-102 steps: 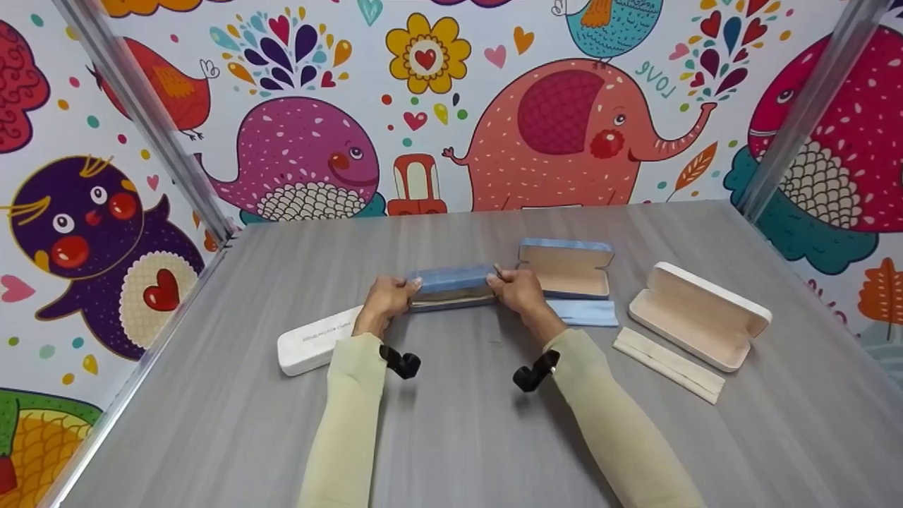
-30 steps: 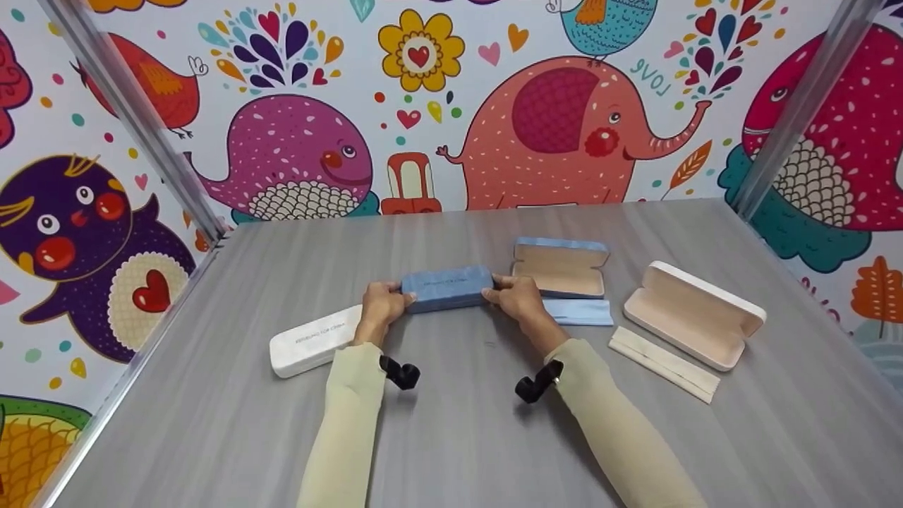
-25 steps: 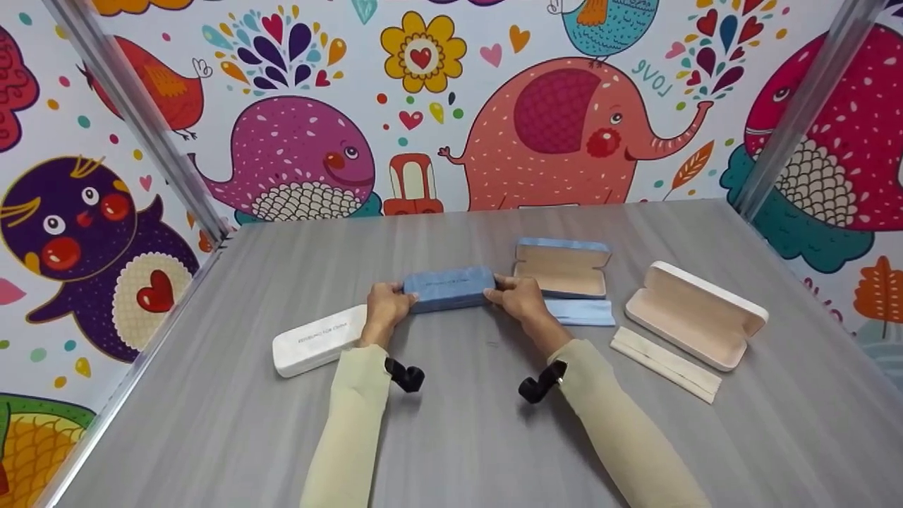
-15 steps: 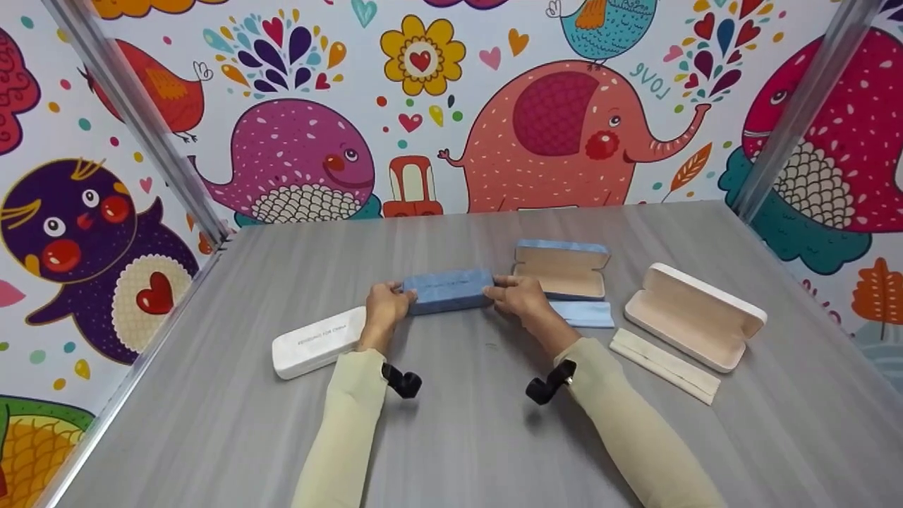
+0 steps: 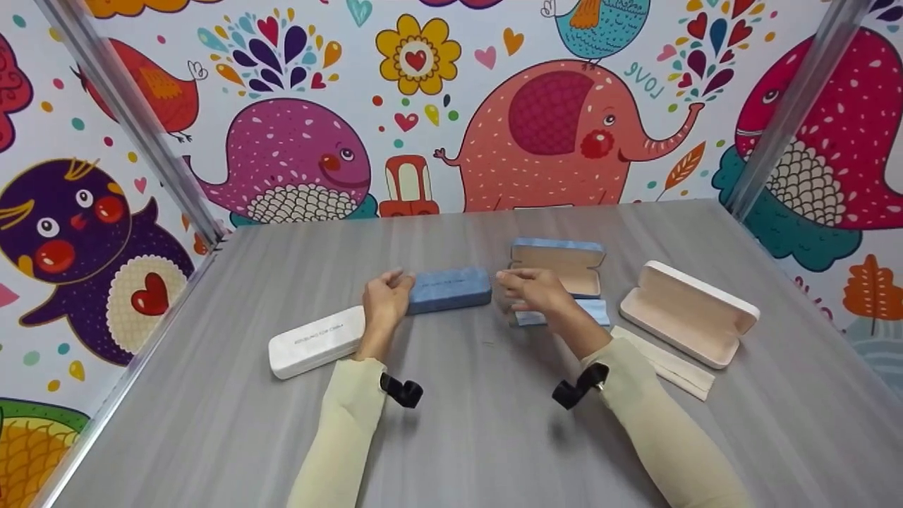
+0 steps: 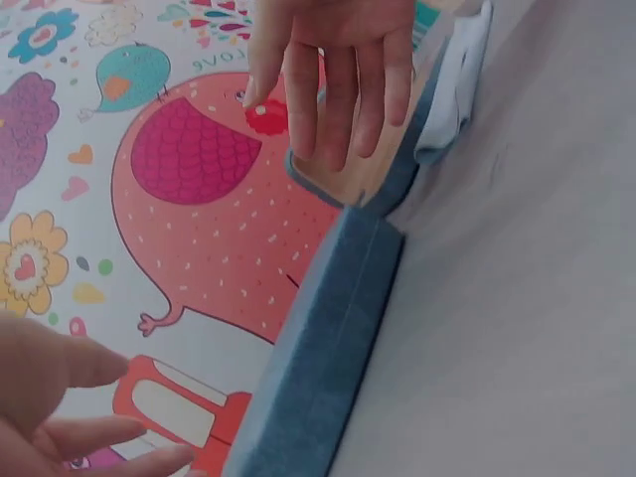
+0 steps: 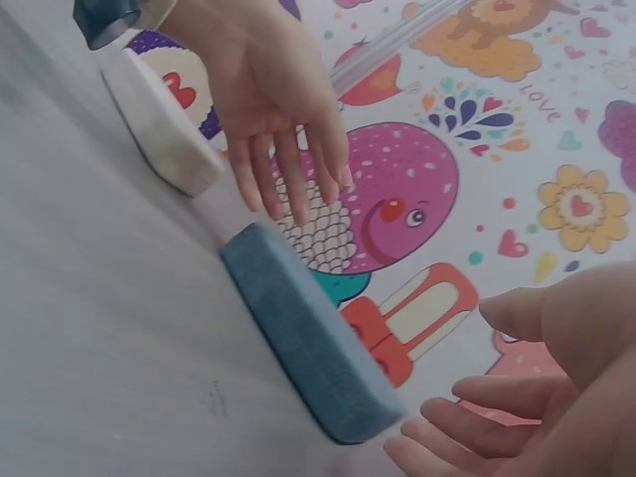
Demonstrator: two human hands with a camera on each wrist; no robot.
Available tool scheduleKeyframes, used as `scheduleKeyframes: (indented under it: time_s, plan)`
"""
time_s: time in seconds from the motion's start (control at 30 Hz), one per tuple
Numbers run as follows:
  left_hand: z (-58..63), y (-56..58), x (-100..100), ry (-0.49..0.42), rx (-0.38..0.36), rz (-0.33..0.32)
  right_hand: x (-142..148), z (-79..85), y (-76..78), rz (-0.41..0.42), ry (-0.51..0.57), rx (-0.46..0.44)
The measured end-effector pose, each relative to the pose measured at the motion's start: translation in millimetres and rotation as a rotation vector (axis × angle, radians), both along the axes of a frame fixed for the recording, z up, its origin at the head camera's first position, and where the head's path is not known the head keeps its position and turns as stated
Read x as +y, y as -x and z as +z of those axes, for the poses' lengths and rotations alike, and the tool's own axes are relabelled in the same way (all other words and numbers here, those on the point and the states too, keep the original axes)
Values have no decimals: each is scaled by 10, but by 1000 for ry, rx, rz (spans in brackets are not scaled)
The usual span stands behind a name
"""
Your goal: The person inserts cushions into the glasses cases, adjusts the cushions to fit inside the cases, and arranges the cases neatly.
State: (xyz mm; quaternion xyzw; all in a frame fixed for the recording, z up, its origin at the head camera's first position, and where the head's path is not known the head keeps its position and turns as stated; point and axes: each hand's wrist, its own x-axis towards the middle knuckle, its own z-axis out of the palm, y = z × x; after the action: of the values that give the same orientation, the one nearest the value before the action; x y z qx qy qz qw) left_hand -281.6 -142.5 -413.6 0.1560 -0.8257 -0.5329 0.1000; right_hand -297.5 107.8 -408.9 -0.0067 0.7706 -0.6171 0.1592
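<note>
A closed blue glasses case (image 5: 450, 291) lies on the grey table between my two hands. My left hand (image 5: 385, 305) is at its left end, fingers relaxed and apart from it in the left wrist view. Off the case's right end, my right hand (image 5: 542, 292) hovers with its fingers spread and holds nothing. Behind that hand stands an open blue glasses case (image 5: 564, 262) with a beige lining. A folded light blue cloth (image 5: 594, 312) lies before it, partly covered by the right hand. Left of my left hand sits a closed white glasses case (image 5: 316, 343) with lettering on its lid.
At the right is an open white glasses case (image 5: 688, 314), its lid tilted back. A folded cream cloth (image 5: 686, 377) lies in front of it, partly hidden by my right sleeve. A wall with printed cartoon animals (image 5: 550, 141) borders the table's far edge.
The blue case's lid, partly raised at first, came down shut under both hands. Since then both hands have let go; the right one has moved off rightward, and the case stays in place.
</note>
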Motion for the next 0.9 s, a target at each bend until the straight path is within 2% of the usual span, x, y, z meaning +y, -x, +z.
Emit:
scheduleKeyframes:
  time_s: [0.07, 0.27, 0.33, 0.43, 0.7, 0.9]
  plan:
    - [24, -21, 36, -31, -7, -25, 63, 31, -16, 0, -8, 9]
    - [48, -64, 161, -302, -69, -157, 268, 82, -56, -24, -32, 49]
    - [38, -74, 207, -354, -92, -194, 337, 83, -67, -29, -45, 57]
    - [10, -83, 278, -373, -119, -234, 434, 78, -88, -31, -62, 63]
    - [-82, -91, 474, -337, -198, -344, 665, 76, -164, -27, -114, 81]
    - [-149, -54, 632, -285, -286, -364, 854, 24, -175, -36, -169, 120]
